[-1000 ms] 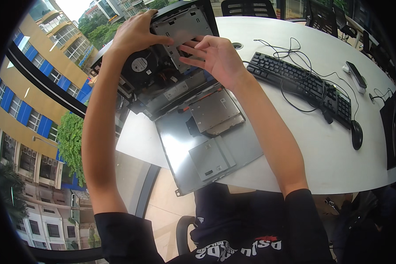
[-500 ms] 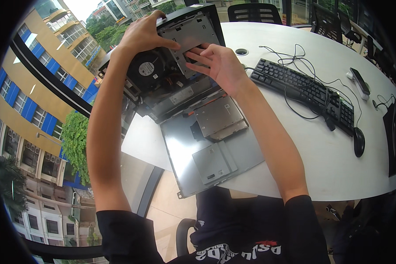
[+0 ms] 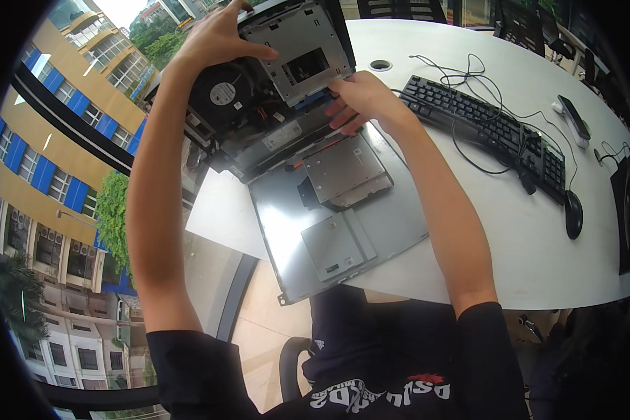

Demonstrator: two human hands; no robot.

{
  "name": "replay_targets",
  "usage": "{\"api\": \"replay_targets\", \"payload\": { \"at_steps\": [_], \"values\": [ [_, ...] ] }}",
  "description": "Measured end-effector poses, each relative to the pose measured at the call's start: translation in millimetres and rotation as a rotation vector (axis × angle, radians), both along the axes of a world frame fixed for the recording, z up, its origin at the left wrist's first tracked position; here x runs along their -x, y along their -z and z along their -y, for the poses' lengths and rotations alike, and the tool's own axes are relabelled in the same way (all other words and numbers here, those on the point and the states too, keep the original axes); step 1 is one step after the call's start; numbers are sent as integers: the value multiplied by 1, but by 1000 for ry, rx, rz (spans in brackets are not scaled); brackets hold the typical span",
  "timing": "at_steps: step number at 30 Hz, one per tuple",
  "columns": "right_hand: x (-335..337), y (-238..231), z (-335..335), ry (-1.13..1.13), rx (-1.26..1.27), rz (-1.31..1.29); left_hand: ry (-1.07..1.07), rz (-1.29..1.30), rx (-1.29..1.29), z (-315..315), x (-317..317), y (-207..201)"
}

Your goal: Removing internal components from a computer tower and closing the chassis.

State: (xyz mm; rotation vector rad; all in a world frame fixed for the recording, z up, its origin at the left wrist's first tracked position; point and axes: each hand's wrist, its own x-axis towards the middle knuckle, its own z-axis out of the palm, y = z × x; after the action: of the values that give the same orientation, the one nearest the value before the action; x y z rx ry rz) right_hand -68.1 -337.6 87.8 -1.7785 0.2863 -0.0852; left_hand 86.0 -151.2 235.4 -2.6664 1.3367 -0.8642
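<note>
An opened black desktop computer case [image 3: 341,33] stands tilted at the far side, its insides facing me. In it sit a round black fan [image 3: 224,94] and a grey metal drive bracket [image 3: 287,35] with a square cutout. My left hand [image 3: 213,38] wraps over the case's far edge, its thumb lying on the bracket. At the bracket's near right corner is my right hand [image 3: 367,101]; the thumb presses its edge and the fingers curl below. A slim silver disc drive [image 3: 346,168] lies on the detached metal side panel [image 3: 276,234], nearer to me.
On the white table [image 3: 462,238] to the right lie a black keyboard [image 3: 483,129] with tangled cables, a mouse [image 3: 573,215] and a dark handset-like device [image 3: 572,115]. A cable hole [image 3: 380,65] opens near the case. Office chairs [image 3: 402,10] stand beyond; windows line the left.
My right hand has moved off the bracket's face to its near right corner, uncovering the square cutout. My left hand keeps its hold. The whole view has shifted slightly.
</note>
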Motion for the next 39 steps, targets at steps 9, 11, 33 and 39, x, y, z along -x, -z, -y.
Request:
{"api": "replay_targets", "payload": {
  "at_steps": [9,11,33,39],
  "values": [
    [-28,29,-19,50,-669,383,-5,-312,-13,7,16,-19],
    [-32,33,-20,117,-697,448,-26,-144,42,9,27,-10],
    [-28,16,25,122,-209,234,-41,-93,64,12,22,1],
    [-37,30,45,524,1,466,-72,-187,27,9,26,-7]
  ]
}}
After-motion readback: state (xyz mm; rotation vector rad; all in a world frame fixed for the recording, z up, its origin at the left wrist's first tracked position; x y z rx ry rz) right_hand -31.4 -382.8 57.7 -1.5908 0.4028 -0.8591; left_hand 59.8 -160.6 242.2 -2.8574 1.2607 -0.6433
